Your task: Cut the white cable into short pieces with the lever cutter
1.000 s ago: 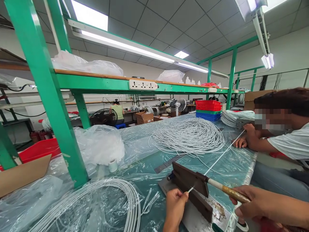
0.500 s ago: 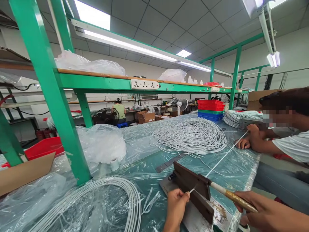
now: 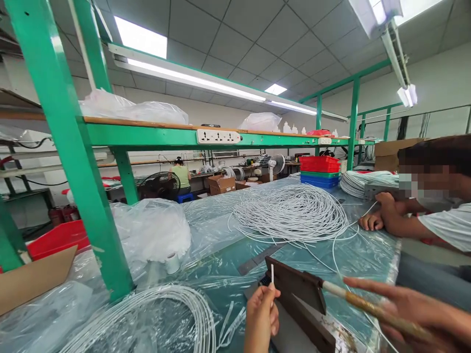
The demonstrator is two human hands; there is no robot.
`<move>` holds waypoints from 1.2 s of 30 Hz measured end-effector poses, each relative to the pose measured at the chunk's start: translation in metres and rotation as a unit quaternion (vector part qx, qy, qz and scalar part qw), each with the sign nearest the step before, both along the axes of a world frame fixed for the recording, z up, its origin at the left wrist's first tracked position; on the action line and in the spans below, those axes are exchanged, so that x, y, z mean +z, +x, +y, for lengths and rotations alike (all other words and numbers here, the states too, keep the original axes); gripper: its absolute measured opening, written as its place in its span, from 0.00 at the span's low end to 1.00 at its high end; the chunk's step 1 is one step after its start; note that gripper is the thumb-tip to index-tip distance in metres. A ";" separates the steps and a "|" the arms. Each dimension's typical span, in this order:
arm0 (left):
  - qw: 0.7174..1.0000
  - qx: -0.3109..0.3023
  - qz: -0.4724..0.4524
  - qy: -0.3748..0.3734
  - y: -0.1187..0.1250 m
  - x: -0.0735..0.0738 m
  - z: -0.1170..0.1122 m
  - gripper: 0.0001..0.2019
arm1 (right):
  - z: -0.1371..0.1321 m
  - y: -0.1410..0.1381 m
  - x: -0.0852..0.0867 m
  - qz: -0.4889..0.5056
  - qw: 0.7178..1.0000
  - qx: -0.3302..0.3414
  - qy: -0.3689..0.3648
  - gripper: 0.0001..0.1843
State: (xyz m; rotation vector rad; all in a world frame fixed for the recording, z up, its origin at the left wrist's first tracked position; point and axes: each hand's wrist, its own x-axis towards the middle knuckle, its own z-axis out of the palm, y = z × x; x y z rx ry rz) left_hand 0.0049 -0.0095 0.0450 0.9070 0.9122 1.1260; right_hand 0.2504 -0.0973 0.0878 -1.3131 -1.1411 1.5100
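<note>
My left hand [image 3: 263,314] pinches a short white cable end [image 3: 272,274] upright between thumb and fingertips, in front of the cutter. That cutter is a brown metal lever cutter [image 3: 294,284] on a metal base, its blade arm tilted up. A worn, gold-wrapped handle [image 3: 368,305] sticks out to the right from the arm. My right hand [image 3: 412,304] is at this handle, partly behind it, index finger stretched out and the other fingers blurred. A loose white cable [image 3: 334,252] curves down past the fingertip and under the handle.
A large white cable coil [image 3: 290,213] lies beyond the cutter, with a steel ruler [image 3: 257,260] nearer. Another coil [image 3: 191,299] is at front left, by a green post [image 3: 79,162]. Stacked bins [image 3: 319,170] stand at the back. A co-worker's hands [image 3: 377,211] rest at right.
My left hand has drawn back from the blade and turned the cable end upright. My right hand's fingers have loosened from the handle, index extended. The long cable went from taut to slack.
</note>
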 end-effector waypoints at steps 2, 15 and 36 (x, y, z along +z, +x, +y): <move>0.999 0.006 -0.054 0.005 -0.010 0.012 -0.004 0.26 | 0.009 -0.007 0.045 0.104 0.993 0.050 -0.008 0.22; 0.994 -0.020 -0.105 -0.001 -0.039 0.020 -0.031 0.24 | 0.203 -0.123 0.127 0.058 0.983 0.095 0.147 0.34; 0.934 0.231 -0.234 0.142 -0.057 0.107 -0.052 0.14 | 0.071 -0.188 0.008 0.004 0.837 0.497 0.228 0.25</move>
